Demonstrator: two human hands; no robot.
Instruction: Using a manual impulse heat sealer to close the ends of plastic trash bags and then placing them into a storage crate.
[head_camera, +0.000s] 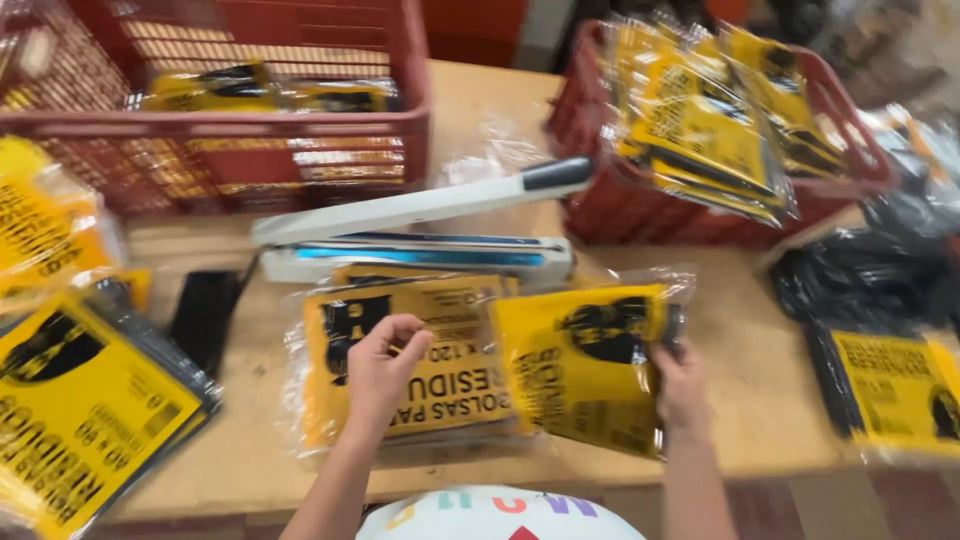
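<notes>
My right hand (680, 385) grips the right edge of a yellow and black pack in clear plastic (580, 365), tilted just above the wooden table (740, 400). My left hand (385, 370) hovers with curled fingers over a stack of similar yellow packs (440, 400) lying flat in front of me; it holds nothing. Behind the stack sits a white heat sealer (420, 225) with its arm raised and a black handle tip.
A red crate (240, 130) stands at the back left with a few packs inside. Another red crate (720, 200) at the back right overflows with packs. More yellow packs (80, 410) lie at the left, black bags (870, 280) and a pack at the right.
</notes>
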